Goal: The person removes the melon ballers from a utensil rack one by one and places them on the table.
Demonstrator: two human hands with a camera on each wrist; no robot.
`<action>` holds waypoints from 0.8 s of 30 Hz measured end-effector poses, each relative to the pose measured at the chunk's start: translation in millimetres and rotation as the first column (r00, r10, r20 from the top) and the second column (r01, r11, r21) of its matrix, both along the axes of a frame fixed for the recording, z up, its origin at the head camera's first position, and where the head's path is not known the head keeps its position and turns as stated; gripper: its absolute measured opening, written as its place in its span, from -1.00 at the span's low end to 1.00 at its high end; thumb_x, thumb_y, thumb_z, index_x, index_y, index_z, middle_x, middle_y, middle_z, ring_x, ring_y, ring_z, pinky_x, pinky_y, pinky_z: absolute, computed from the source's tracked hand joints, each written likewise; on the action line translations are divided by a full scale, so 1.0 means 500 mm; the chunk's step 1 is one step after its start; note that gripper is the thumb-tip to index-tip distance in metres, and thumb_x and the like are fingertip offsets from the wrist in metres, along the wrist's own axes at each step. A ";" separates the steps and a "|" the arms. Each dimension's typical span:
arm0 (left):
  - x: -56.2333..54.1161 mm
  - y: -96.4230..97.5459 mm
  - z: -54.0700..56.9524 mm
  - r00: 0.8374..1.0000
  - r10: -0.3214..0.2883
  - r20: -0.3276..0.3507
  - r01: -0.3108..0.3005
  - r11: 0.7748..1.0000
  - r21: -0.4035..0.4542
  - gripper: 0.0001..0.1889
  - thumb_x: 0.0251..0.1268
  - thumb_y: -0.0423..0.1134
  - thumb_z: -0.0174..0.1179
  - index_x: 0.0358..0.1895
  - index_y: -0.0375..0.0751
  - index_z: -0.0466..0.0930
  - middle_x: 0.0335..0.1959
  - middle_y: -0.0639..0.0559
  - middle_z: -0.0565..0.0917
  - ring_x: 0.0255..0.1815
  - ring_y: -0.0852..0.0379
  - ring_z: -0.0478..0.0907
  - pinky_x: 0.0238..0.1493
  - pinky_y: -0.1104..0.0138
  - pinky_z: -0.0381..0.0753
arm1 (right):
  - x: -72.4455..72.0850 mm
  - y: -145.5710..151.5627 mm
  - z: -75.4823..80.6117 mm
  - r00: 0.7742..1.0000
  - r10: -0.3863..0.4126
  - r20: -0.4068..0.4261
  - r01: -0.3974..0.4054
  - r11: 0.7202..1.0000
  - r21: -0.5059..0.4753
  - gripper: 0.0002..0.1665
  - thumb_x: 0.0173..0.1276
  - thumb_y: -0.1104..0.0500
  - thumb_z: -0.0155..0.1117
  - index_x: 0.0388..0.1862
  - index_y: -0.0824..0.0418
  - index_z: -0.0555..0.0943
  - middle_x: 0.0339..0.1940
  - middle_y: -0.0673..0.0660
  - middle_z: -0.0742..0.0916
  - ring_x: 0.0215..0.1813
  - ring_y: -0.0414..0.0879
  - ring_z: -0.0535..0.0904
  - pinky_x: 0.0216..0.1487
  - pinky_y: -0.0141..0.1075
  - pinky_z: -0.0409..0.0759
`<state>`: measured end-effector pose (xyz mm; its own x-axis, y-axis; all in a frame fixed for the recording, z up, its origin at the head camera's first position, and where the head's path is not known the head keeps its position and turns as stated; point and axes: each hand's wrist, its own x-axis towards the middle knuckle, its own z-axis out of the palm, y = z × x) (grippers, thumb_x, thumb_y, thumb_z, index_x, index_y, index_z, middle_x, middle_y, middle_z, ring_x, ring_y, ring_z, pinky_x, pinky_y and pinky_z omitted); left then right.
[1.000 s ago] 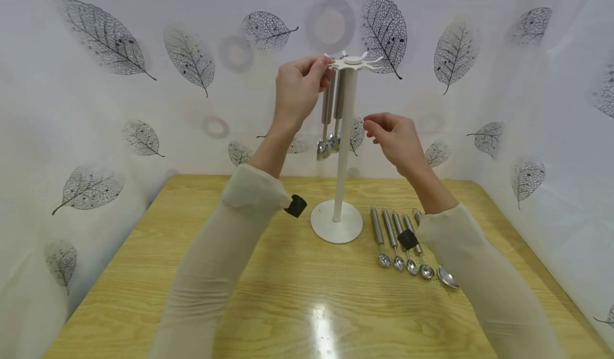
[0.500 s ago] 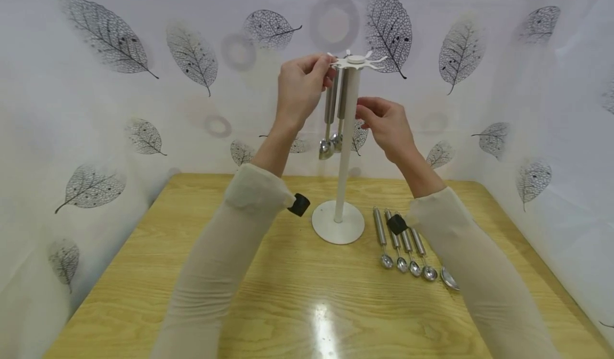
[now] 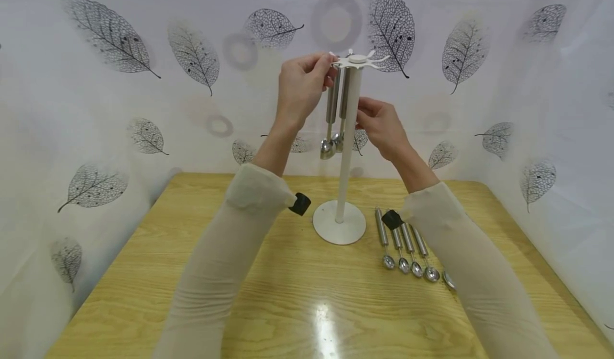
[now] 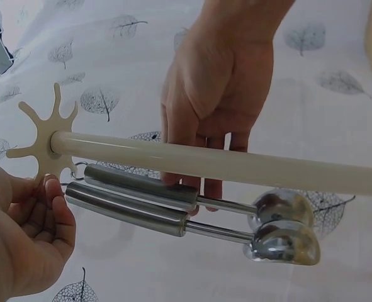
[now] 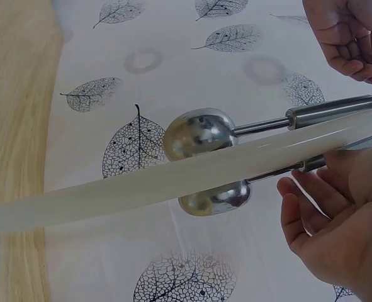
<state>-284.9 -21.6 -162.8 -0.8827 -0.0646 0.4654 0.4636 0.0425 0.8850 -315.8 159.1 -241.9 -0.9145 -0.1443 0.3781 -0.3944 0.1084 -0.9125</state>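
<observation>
A white stand (image 3: pixel 344 178) with a ring of hooks on top stands on the table. Two steel measuring spoons hang on its left side: the near spoon (image 4: pixel 129 209) and the far spoon (image 4: pixel 283 204), bowls down. My left hand (image 3: pixel 298 90) is up at the hooks, pinching the ring end of the near spoon's handle; the fingers partly cover the ring. Behind the pole, my right hand (image 3: pixel 382 127) reaches in from the right. In the left wrist view its fingers lie on both sides of the far spoon's handle, lower than the hooks, partly hidden by the pole.
Several more measuring spoons (image 3: pixel 382 228) lie in a row on the wooden table (image 3: pixel 268 284), right of the stand's round base (image 3: pixel 331 231); the right sleeve (image 3: pixel 460 236) hides part of them. Leaf-patterned cloth (image 3: pixel 144 98) hangs close behind the table.
My right hand has moved left and slightly up, from beside the pole to behind it at the far spoon. The left hand stays at the hooks.
</observation>
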 end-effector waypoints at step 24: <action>0.005 -0.001 -0.003 1.000 0.001 0.006 -0.001 1.000 0.011 -0.78 0.57 -0.28 0.20 -0.02 -0.34 0.79 -0.39 -0.02 0.70 -0.41 0.16 0.58 -0.24 0.41 0.64 | -0.009 -0.002 0.012 0.997 -0.055 -0.057 0.056 0.998 0.010 -0.65 0.57 0.26 0.24 0.19 0.46 0.65 -0.27 -0.05 0.79 -0.21 -0.17 0.67 -0.11 -0.34 0.68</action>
